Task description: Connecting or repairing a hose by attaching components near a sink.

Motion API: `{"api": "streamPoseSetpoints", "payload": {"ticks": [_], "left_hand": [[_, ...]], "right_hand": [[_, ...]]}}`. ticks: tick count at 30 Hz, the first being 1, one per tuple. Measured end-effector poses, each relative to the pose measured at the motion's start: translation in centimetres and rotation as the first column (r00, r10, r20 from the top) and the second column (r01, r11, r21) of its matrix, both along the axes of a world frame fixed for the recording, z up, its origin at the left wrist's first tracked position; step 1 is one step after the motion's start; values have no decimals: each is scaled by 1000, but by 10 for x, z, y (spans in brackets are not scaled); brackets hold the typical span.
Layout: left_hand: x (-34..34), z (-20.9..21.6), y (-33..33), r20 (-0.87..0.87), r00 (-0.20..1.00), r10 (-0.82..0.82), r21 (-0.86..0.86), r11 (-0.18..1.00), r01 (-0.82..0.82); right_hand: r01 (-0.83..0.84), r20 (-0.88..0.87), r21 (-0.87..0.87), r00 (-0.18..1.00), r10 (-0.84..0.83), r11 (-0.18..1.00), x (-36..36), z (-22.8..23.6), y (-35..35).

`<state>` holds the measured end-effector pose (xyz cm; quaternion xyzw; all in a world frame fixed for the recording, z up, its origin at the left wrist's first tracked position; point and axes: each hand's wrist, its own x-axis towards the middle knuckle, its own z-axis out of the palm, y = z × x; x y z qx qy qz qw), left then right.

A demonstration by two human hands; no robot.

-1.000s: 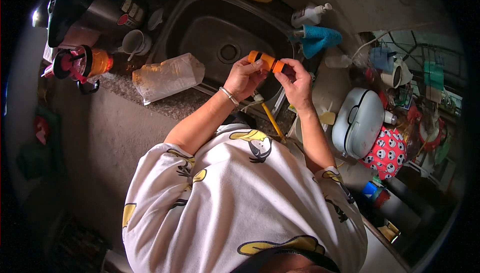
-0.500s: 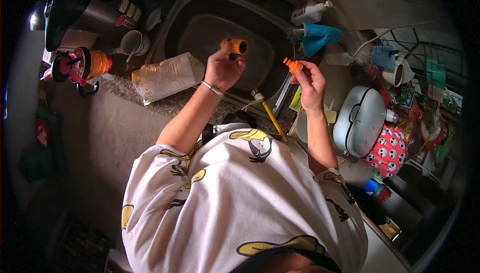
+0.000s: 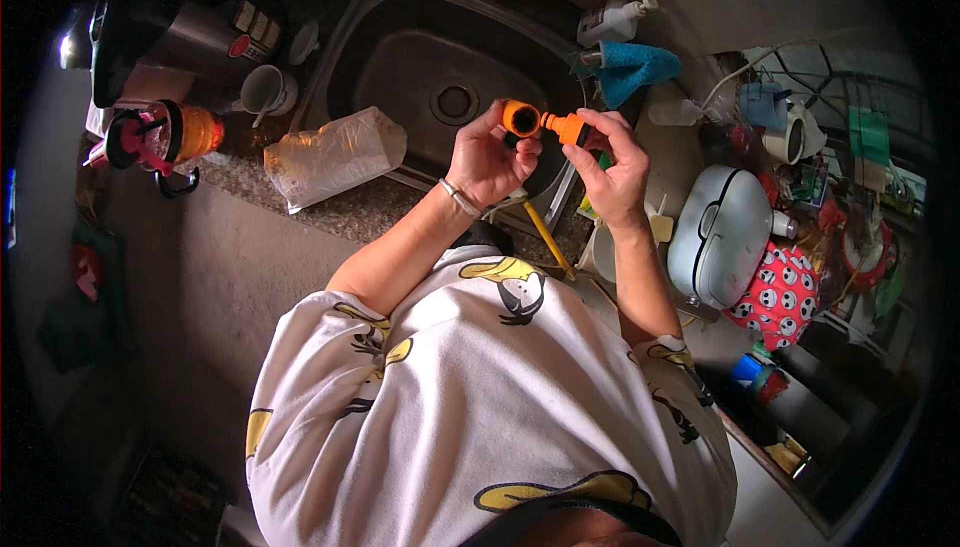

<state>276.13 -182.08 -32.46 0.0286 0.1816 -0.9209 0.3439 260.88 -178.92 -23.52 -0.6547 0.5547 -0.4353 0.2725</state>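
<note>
Your left hand (image 3: 484,161): pinching an orange cylinder (image 3: 510,113), dark-mouthed, upper centre of frame.
Your right hand (image 3: 614,169): pinching a stepped orange connector (image 3: 570,130), narrow end beside that mouth.
Beneath: metal sink (image 3: 400,72).
Left of centre: crumpled translucent bag (image 3: 338,159).
Upper right: blue cloth (image 3: 640,71).

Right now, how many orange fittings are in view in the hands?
2: the hollow fitting in the left hand, the stepped fitting in the right hand. More may be hidden.
</note>
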Motion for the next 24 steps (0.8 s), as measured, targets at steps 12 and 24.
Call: {"api": "streamPoseSetpoints", "payload": {"ticks": [12,24], "left_hand": [[1,31,22,255,965,53,-129,991,-21],[18,35,39,412,877,247,-422,905,-56]], "right_hand": [[-120,-333,-126,940,72,985,18,27,13],[-82,-161,-84,985,67,993,34,8,33]]}}
